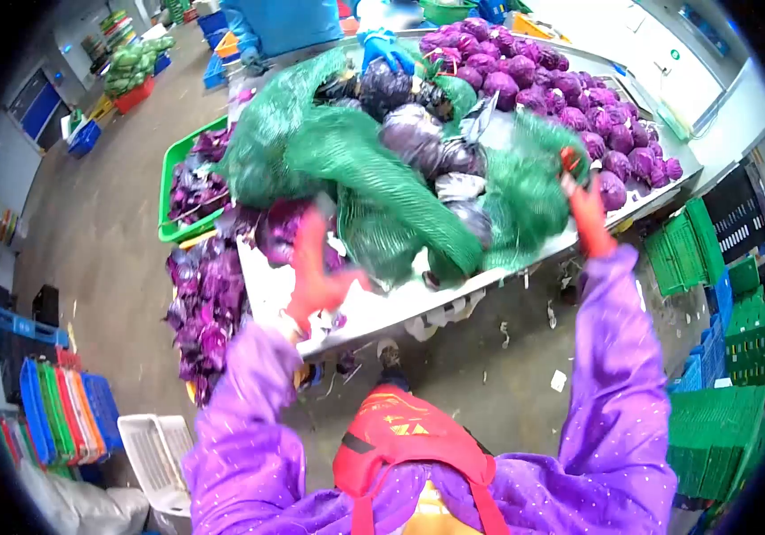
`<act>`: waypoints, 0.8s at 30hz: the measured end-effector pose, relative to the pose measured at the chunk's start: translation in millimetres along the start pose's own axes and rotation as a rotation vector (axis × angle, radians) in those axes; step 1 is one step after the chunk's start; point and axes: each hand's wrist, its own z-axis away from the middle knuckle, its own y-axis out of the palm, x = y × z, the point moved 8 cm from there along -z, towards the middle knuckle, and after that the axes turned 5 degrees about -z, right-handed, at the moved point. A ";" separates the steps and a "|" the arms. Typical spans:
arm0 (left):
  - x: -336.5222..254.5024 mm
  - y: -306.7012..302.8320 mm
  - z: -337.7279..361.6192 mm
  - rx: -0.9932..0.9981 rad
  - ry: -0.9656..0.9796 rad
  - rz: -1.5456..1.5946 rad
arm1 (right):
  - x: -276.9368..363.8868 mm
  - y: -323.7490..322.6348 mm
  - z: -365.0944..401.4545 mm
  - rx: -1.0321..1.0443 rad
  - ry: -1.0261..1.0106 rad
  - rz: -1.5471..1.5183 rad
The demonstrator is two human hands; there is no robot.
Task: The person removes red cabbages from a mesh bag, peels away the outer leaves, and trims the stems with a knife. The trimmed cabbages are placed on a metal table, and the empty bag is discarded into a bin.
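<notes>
A: Left hand [316, 276], pose?
B: Red-gloved, motion-blurred. Open, fingers spread and pointing away from the body, thumb out toward the right. Held over the near left part of the white table [265, 290], elbow bent.
A: Right hand [588, 214]?
B: Also red-gloved; arm extended farther forward, fingertips up at the right edge of the green mesh bag [347, 143]. Contact apparent; cannot tell whether the fingers close on the mesh.
A: Bag position?
B: Sprawled across the table, mostly between and beyond both hands. Dark red cabbages [411, 132] lie at its middle; a co-worker's blue-gloved hand [387, 52] is at the far ones.
</notes>
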 end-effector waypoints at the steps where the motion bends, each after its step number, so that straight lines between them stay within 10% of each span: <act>1: 21.4 43.6 35.5 0.269 -0.143 -0.176 | -16.8 9.7 35.0 -0.027 0.104 0.135; 4: 1.3 100.7 48.9 0.383 -0.169 -0.443 | -6.1 81.4 126.8 0.489 0.068 0.485; 9: -4.9 135.3 -35.0 0.135 0.108 -0.345 | -30.2 115.6 127.2 0.187 0.011 0.852; 14: 24.2 119.4 -125.8 -0.150 -0.378 0.673 | -24.4 102.1 72.0 0.190 -0.170 0.634; 16: -1.8 85.9 -171.0 -0.334 -0.284 0.844 | -22.5 77.9 41.1 0.072 0.042 0.243; 21: -84.7 -43.1 -309.8 -0.498 0.139 1.014 | 135.9 37.4 -105.3 -0.165 -0.454 -0.021; 24: -160.8 -96.8 -369.6 -0.426 0.340 0.923 | 185.8 43.6 -178.4 0.076 -0.425 -0.216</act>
